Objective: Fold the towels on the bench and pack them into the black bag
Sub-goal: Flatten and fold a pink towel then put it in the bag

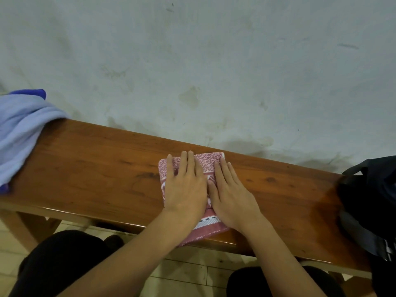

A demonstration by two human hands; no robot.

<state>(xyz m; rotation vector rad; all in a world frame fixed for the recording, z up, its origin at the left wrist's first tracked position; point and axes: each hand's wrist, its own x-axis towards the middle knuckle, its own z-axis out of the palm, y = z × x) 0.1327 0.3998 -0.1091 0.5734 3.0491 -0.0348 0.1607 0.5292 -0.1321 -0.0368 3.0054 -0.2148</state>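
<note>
From the head view, your left hand (185, 185) and right hand (231, 194) lie flat, side by side, on the pink towel (209, 162), fingers straight and close together, pressing down and gripping nothing. The towel is already folded into a narrow strip across the middle of the bench (85, 168), its far end close to the bench's far edge and its near end hanging a little over the near edge.

You look to be smoothing a fold, so the folding of this towel is well along but the packing has not begun. The black bag (372, 202) stands on the right end of the bench, well apart from your hands; its mouth is probably facing you, though the dark fabric makes that hard to read. A pale blue towel (21, 133) lies bunched over the left end, unfolded, with a darker blue cloth (39, 93) showing behind it.

Next you need either one more fold to shorten the strip or a grasp at both ends, keeping the layers together as you carry it right to the bag.
</note>
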